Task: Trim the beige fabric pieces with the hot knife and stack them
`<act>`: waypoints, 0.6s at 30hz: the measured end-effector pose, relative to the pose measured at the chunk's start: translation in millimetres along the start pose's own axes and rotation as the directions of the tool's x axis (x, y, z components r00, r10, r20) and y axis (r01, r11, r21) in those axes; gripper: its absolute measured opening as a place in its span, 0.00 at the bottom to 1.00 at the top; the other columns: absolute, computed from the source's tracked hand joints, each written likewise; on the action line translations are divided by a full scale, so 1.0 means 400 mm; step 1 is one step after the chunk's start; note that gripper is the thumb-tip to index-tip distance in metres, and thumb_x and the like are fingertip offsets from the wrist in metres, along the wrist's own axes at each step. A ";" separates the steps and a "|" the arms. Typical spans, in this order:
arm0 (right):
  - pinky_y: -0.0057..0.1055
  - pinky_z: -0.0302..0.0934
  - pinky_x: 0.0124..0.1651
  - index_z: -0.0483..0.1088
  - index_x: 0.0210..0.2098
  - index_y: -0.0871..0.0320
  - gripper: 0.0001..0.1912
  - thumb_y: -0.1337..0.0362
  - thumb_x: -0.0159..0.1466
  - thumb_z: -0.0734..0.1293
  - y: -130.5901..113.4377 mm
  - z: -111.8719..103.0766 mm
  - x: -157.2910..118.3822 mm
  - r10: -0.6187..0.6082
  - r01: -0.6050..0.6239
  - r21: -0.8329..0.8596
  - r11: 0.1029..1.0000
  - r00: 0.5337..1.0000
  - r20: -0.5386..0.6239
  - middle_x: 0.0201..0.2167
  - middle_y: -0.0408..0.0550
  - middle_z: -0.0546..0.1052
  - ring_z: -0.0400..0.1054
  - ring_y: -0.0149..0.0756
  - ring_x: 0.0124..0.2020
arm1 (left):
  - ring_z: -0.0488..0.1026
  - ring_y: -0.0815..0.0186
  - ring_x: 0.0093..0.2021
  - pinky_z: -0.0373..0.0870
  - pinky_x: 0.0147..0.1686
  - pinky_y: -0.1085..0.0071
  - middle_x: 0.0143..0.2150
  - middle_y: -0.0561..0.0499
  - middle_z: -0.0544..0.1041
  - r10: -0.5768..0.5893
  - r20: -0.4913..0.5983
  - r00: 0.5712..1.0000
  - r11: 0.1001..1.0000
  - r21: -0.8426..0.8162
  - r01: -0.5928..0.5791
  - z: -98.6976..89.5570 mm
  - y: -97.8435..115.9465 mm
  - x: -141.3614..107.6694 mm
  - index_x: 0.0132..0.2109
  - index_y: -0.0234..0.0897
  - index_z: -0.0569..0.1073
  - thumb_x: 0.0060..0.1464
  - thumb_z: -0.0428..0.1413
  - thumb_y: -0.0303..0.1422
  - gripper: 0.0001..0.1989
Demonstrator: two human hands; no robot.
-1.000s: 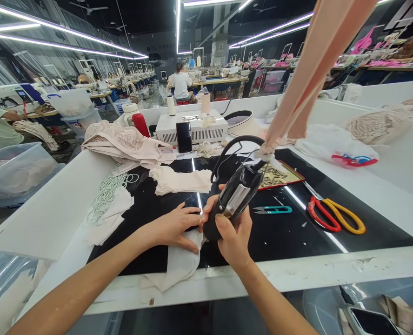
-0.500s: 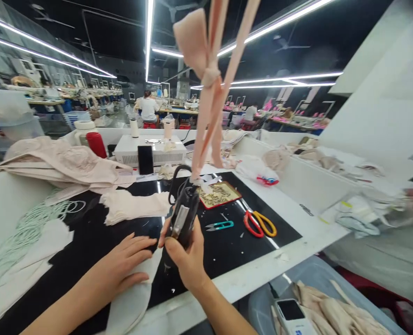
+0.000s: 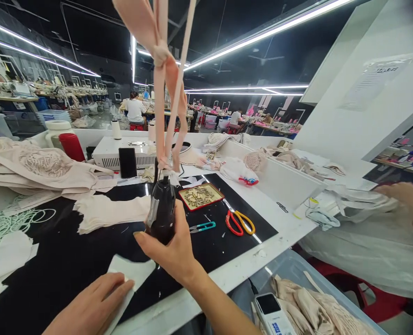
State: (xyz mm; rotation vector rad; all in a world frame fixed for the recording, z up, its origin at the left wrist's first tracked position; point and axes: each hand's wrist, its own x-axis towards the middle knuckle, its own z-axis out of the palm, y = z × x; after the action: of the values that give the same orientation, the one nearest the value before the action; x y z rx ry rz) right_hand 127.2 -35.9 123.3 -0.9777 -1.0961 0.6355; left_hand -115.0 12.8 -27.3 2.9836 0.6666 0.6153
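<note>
My right hand (image 3: pixel 173 249) is wrapped around a black handheld tool (image 3: pixel 163 211) with a silvery label, held upright above the black mat. Peach fabric straps (image 3: pixel 161 93), knotted together, run up from the top of the tool; its lower end is hidden by my hand. My left hand (image 3: pixel 103 298) is closed on a white fabric piece (image 3: pixel 131 270), whose far edge is raised off the mat. Behind the tool lies a stack of pale fabric pieces (image 3: pixel 109 213). Teal thread snips (image 3: pixel 203 226) lie just right of my right hand.
Red-and-yellow scissors (image 3: pixel 239 223) and a red-rimmed tray (image 3: pixel 201 195) of small pieces lie on the mat. A phone (image 3: pixel 127 163) leans on a white box. Beige bra garments (image 3: pixel 53 167) pile up at left. Another person's arm (image 3: pixel 409 197) is at right.
My left hand has gone from lying flat on the white fabric to gripping it, drawing it nearer and lifting its edge. The view has swung right. My right hand still holds the tool.
</note>
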 end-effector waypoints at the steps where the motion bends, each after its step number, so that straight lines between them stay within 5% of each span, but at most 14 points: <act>1: 0.27 0.60 0.28 0.62 0.41 0.51 0.24 0.60 0.52 0.77 0.001 0.001 0.001 -0.015 0.015 -0.007 1.000 0.999 -0.030 0.31 0.38 0.70 0.61 0.30 0.28 | 0.82 0.60 0.53 0.80 0.55 0.69 0.55 0.56 0.82 0.025 -0.027 0.999 0.999 -0.023 -0.025 -0.008 0.003 0.018 0.64 0.59 0.72 0.53 0.47 0.18 0.38; 4: 0.27 0.62 0.29 0.62 0.41 0.51 0.22 0.61 0.53 0.76 0.017 -0.008 0.003 -0.062 0.061 -0.035 0.998 0.997 -0.050 0.30 0.37 0.70 0.62 0.29 0.28 | 0.81 0.60 0.56 0.80 0.57 0.67 0.58 0.57 0.81 0.089 -0.010 0.996 0.992 -0.091 -0.089 -0.035 0.010 0.070 0.65 0.61 0.72 0.51 0.47 0.17 0.41; 7: 0.27 0.64 0.29 0.63 0.42 0.51 0.21 0.62 0.54 0.76 0.036 -0.031 -0.006 -0.082 0.081 -0.034 0.996 0.996 -0.030 0.29 0.37 0.72 0.63 0.29 0.26 | 0.77 0.58 0.62 0.74 0.65 0.57 0.63 0.56 0.79 0.109 0.117 0.987 0.985 -0.144 -0.092 -0.065 0.021 0.105 0.66 0.58 0.72 0.45 0.46 0.15 0.45; 11: 0.28 0.70 0.31 0.65 0.46 0.51 0.19 0.62 0.60 0.75 0.054 -0.070 -0.030 -0.107 0.109 0.017 0.994 0.992 -0.067 0.34 0.39 0.77 0.71 0.30 0.28 | 0.72 0.57 0.68 0.66 0.70 0.46 0.66 0.49 0.76 0.098 0.244 0.965 0.979 -0.198 -0.049 -0.107 0.045 0.136 0.65 0.47 0.73 0.51 0.44 0.13 0.40; 18: 0.29 0.71 0.29 0.66 0.55 0.49 0.24 0.60 0.63 0.76 0.061 -0.098 -0.059 -0.104 0.121 0.180 0.976 0.990 -0.100 0.33 0.40 0.77 0.72 0.31 0.27 | 0.75 0.58 0.61 0.76 0.63 0.61 0.60 0.43 0.77 0.053 0.215 0.975 0.976 -0.219 -0.005 -0.127 0.053 0.208 0.60 0.36 0.73 0.61 0.48 0.15 0.25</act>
State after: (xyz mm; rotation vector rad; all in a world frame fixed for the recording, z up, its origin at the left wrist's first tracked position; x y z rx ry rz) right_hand 156.5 -57.3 86.1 -0.7707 -0.9864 0.5845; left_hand -56.7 24.7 53.0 2.8042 0.5044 0.3258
